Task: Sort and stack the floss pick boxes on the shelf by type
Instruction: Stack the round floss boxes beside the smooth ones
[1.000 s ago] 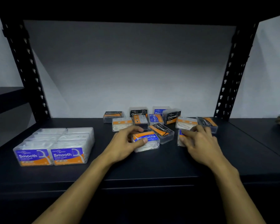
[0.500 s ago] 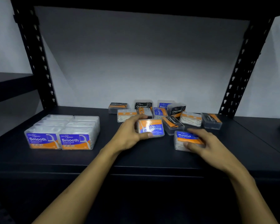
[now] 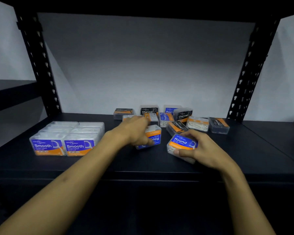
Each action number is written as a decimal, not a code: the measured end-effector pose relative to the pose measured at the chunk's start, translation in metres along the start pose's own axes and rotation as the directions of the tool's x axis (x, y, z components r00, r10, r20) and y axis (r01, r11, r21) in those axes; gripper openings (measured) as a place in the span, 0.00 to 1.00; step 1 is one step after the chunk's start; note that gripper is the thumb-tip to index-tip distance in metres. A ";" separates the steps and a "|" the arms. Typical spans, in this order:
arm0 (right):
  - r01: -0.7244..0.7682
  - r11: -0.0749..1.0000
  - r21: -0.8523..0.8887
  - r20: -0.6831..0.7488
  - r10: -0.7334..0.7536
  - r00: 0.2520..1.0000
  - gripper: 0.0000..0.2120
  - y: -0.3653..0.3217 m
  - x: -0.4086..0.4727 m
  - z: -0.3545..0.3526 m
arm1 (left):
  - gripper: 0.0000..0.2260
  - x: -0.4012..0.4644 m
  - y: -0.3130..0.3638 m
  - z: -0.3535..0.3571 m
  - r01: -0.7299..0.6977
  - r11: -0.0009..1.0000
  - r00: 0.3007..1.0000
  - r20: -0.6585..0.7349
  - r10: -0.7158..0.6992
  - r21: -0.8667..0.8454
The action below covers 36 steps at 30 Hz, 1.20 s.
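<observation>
My left hand (image 3: 134,131) grips a Round floss pick box (image 3: 154,137) turned on its side in the middle of the dark shelf (image 3: 109,163). My right hand (image 3: 200,148) holds a second Round box (image 3: 182,144), tilted, its blue and orange label facing me. Behind them lies a loose scatter of Charcoal boxes (image 3: 177,127) and Round boxes (image 3: 166,117), some flat, some upright against the back wall. Stacked Smooth boxes (image 3: 64,141) stand in two neat rows at the left.
Black perforated uprights (image 3: 39,65) frame the bay on both sides, with a white wall behind. A lower side shelf (image 3: 10,89) lies at the left. Another dark shelf surface (image 3: 270,133) continues to the right.
My left hand turned its Round box onto its side and shifted it right. My right hand drew its Round box nearer and tilted it up off the shelf.
</observation>
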State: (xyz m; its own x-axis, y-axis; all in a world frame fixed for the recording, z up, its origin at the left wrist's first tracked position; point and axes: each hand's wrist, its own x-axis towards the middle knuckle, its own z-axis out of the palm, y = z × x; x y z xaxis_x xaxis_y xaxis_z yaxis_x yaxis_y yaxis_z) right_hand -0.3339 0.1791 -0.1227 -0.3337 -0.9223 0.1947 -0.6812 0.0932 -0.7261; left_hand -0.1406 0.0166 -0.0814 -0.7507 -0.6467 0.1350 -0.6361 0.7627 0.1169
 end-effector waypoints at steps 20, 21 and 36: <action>0.131 0.990 0.043 -0.062 -0.128 0.990 0.29 0.011 0.016 0.007 | 0.32 -0.011 -0.032 -0.010 -0.166 0.895 0.986 -0.088 0.142 -0.414; 0.115 0.993 0.031 -0.068 -0.112 0.991 0.30 0.011 0.016 0.007 | 0.32 -0.012 -0.033 -0.012 -0.190 0.918 0.982 -0.061 0.180 -0.347; 0.180 0.980 0.080 -0.123 -0.169 0.978 0.25 -0.013 0.009 0.028 | 0.22 -0.031 -0.054 -0.020 -0.190 0.944 0.980 -0.004 0.197 -0.268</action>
State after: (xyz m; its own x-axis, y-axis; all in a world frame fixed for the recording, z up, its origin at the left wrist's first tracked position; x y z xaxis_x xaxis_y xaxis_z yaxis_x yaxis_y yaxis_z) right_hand -0.3101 0.1591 -0.1302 -0.2912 -0.8717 0.3942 -0.6758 -0.1042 -0.7297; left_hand -0.0792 -0.0044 -0.0720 -0.8604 -0.4841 0.1590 -0.4098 0.8429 0.3488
